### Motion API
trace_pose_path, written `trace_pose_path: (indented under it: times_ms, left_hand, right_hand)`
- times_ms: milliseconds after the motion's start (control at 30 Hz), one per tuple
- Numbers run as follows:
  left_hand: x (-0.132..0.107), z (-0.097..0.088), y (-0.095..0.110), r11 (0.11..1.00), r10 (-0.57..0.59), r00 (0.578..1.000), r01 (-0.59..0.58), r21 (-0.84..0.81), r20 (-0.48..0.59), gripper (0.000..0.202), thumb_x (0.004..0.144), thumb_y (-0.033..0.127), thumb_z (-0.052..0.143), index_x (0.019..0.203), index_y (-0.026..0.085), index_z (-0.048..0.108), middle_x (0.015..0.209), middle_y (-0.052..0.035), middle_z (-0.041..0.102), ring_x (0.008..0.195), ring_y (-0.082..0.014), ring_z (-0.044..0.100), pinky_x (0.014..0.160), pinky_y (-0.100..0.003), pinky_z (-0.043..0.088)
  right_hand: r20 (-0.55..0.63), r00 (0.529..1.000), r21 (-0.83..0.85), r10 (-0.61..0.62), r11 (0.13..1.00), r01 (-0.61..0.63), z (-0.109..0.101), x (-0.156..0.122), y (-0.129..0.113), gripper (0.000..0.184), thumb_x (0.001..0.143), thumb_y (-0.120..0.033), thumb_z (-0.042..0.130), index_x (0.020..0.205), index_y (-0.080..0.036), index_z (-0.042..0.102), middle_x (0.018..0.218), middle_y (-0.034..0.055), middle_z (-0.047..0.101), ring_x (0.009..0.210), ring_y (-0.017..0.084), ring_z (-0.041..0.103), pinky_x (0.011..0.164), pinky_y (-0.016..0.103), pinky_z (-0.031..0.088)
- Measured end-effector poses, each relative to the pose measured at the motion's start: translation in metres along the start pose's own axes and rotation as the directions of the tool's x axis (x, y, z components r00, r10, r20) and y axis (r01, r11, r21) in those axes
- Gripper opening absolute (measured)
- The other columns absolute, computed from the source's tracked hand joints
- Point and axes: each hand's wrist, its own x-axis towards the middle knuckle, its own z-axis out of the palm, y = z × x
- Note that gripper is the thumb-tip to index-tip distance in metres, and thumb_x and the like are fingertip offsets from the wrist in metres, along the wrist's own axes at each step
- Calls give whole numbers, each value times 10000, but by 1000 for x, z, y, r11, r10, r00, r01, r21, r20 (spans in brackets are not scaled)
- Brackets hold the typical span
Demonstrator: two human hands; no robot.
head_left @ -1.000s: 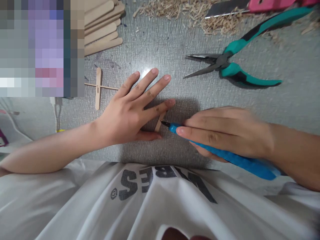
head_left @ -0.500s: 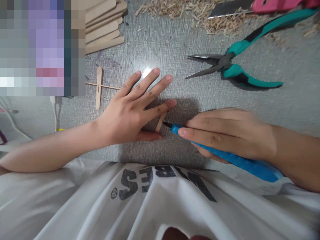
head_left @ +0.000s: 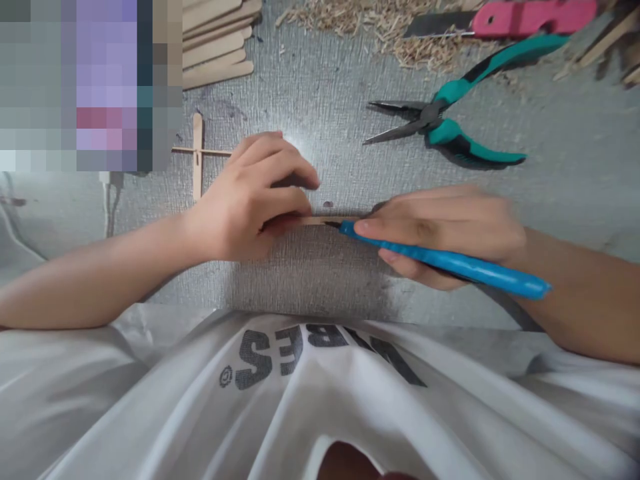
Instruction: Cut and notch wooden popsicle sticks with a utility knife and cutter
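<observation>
A small flat wooden craft stick (head_left: 314,221) lies level between my hands, low over the table. My left hand (head_left: 250,190) is curled, with thumb and forefinger closed on the stick's left end. My right hand (head_left: 445,230) grips a slim blue pen-shaped tool (head_left: 480,267) with a dark pointed tip, and that tip meets the stick near its middle. Behind my right fingers the stick's right end is hidden. Just left of my left hand, a craft stick with a slot (head_left: 198,180) is crossed by a thin wooden rod (head_left: 215,153).
Long-nose pliers (head_left: 430,117) with teal handles lie spread open beyond my right hand. Behind them are a pink utility knife (head_left: 530,19) and wood shavings (head_left: 430,53). Several craft sticks (head_left: 220,72) are piled at the back left. A white cable (head_left: 106,207) runs down the left side.
My left hand has gone from spread flat to curled, pinching the stick. The stick has turned from slanted to level. My right hand still holds the blue tool at it; the view has shifted slightly.
</observation>
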Motion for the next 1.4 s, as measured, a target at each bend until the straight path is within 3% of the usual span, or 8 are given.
trace_pose_path:
  times_ms: [100, 300, 467, 600, 733, 867, 1100, 1400]
  left_hand:
    - [-2, 3, 4, 995, 67, 998, -67, 79, 10, 182, 1066, 164, 627, 1003, 253, 772, 1053, -8, 840, 968, -237, 736, 886, -466, 563]
    - [-2, 4, 16, 981, -43, 985, 10, 195, 164, 309, 1165, 301, 608, 877, 226, 691, 871, -23, 757, 797, -194, 660, 800, -422, 510]
    - [7, 4, 16, 951, 145, 986, -161, 265, 82, 395, 1168, 262, 635, 776, 234, 597, 790, 1, 702, 715, -181, 604, 663, -387, 450]
    - [10, 3, 17, 936, 162, 982, -183, 301, 95, 414, 1171, 225, 631, 759, 227, 585, 809, 4, 720, 758, -184, 642, 701, -382, 478]
    - [7, 4, 17, 944, 134, 982, -167, 284, 134, 408, 1187, 240, 592, 779, 224, 587, 824, -11, 711, 776, -184, 622, 721, -388, 481]
    - [5, 7, 14, 948, 136, 986, -158, 277, 98, 361, 1178, 247, 613, 819, 231, 587, 836, -6, 706, 767, -175, 593, 740, -371, 509]
    - [2, 10, 12, 981, 21, 993, -43, 189, 115, 338, 1190, 288, 556, 863, 225, 616, 893, -40, 690, 771, -183, 603, 779, -382, 552]
    - [2, 10, 9, 972, 82, 995, -93, 217, 59, 335, 1156, 295, 618, 830, 252, 555, 850, -29, 658, 747, -189, 524, 758, -381, 527]
  right_hand:
    - [-49, 999, -4, -8, 1000, 8, 1, 2, 3, 446, 1106, -157, 679, 1541, -258, 685, 926, -8, 819, 761, 164, 797, 743, 276, 657]
    - [19, 1000, -3, -25, 1000, 25, -5, 1, 5, 604, 1073, -108, 706, 1650, -269, 633, 1002, 26, 846, 830, 181, 826, 771, 295, 681]
    - [59, 998, 41, 16, 999, -18, -8, -3, 6, 575, 1068, -97, 710, 1622, -246, 676, 1122, 74, 877, 967, 201, 869, 890, 301, 697]
    - [31, 1000, 18, 7, 1000, -8, -8, -2, 5, 585, 1086, -126, 672, 1645, -294, 648, 1067, 45, 868, 914, 197, 858, 840, 302, 698]
    - [57, 998, 9, -2, 1000, 1, -8, 2, 3, 608, 1065, -94, 684, 1651, -244, 634, 1036, 74, 866, 906, 220, 859, 818, 317, 683]
    - [19, 999, -12, -33, 999, 33, -9, 4, 3, 597, 1067, -73, 703, 1630, -262, 649, 1005, 47, 867, 844, 187, 846, 781, 276, 665]
    - [28, 999, -2, -31, 1000, 31, -8, 0, 5, 658, 1077, -107, 689, 1704, -284, 598, 1003, 50, 876, 859, 206, 867, 773, 293, 698]
    - [21, 999, 6, -33, 999, 33, -8, 1, 5, 595, 1085, -91, 652, 1652, -268, 632, 978, 46, 842, 866, 186, 841, 798, 304, 699]
